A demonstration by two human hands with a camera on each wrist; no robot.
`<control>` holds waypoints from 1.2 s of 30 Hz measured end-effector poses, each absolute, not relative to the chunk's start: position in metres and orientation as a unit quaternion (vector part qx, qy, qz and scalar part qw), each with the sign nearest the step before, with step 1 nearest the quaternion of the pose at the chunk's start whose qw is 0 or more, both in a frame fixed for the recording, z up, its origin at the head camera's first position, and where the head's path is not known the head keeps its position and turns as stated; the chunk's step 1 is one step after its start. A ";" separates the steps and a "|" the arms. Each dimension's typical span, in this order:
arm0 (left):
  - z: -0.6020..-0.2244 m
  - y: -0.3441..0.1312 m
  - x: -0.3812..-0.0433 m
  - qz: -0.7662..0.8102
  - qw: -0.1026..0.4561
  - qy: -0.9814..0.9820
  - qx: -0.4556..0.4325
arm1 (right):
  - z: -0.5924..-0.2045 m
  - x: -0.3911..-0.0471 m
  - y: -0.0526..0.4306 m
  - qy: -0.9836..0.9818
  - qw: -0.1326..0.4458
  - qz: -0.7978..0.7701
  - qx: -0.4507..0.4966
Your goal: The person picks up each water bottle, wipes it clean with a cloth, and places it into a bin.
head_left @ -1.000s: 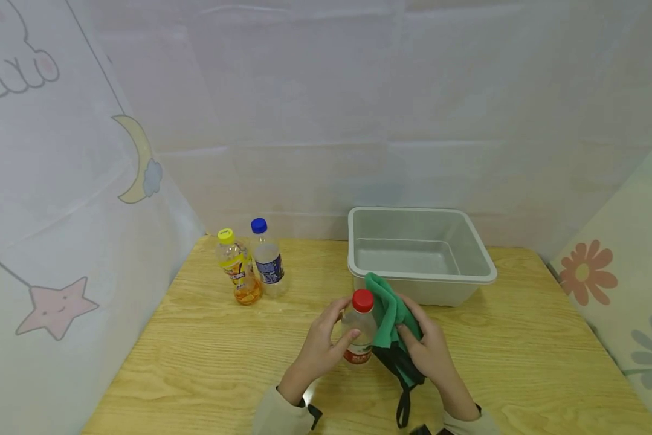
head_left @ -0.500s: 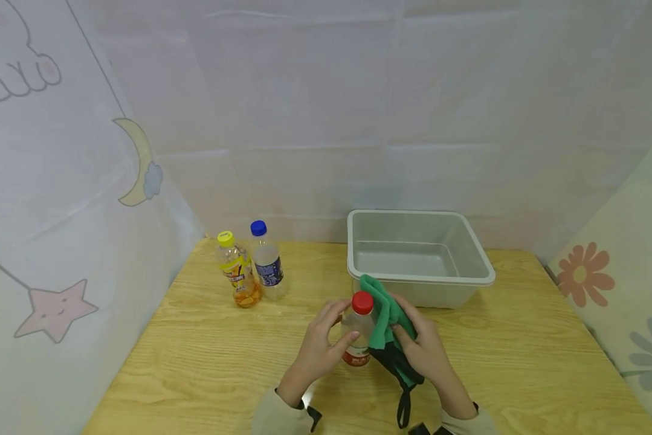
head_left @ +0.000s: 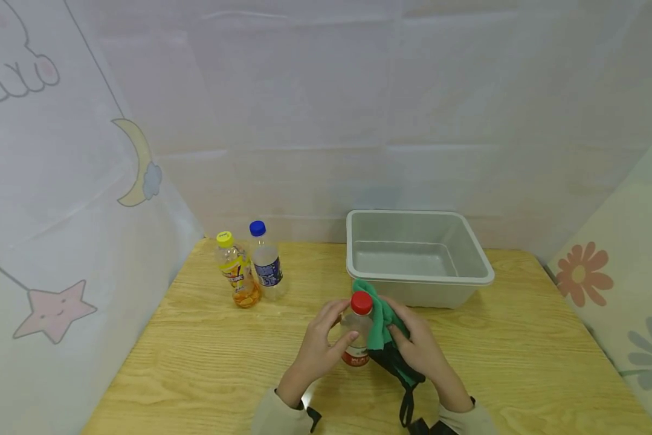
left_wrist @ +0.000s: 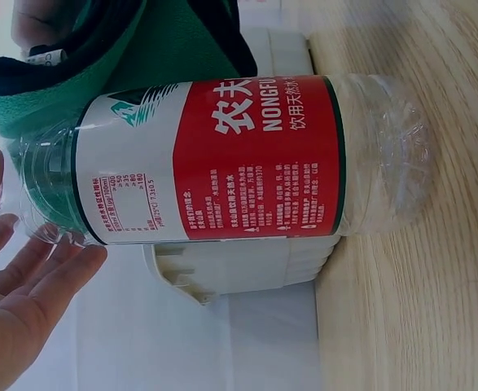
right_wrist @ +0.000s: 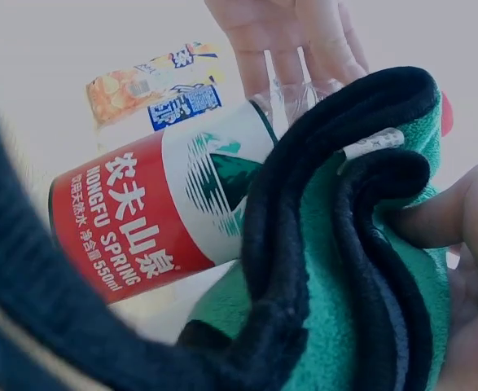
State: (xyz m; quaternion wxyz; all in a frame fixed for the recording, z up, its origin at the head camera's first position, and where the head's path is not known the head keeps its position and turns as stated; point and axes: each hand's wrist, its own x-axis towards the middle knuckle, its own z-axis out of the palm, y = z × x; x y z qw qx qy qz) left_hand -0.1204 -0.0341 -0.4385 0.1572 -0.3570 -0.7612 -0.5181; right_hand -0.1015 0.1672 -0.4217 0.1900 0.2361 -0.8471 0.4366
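A clear water bottle (head_left: 358,329) with a red cap and a red and white label (left_wrist: 259,159) stands upright on the table. My left hand (head_left: 320,341) grips its upper part from the left, with thumb and fingers around it below the cap. My right hand (head_left: 418,344) holds a folded green cloth (head_left: 381,320) with black edging against the bottle's right side. In the right wrist view the cloth (right_wrist: 328,269) is bunched under the thumb and covers part of the bottle's shoulder. A black loop (head_left: 406,408) hangs from the cloth's lower end.
A grey plastic bin (head_left: 420,281) stands behind the hands, to the right. At the back left, a yellow-capped bottle (head_left: 240,275) with orange liquid stands beside a blue-capped bottle (head_left: 267,266). The wooden table (head_left: 206,362) meets a white curtain at the back.
My right hand and the cloth have shifted slightly left and closer around the bottle. The left hand keeps its grip, and the bottle has hardly moved.
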 end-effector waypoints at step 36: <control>-0.402 -0.033 -0.104 -0.521 0.169 -0.758 -0.353 | -0.478 -0.105 0.166 -0.856 0.048 0.500 0.118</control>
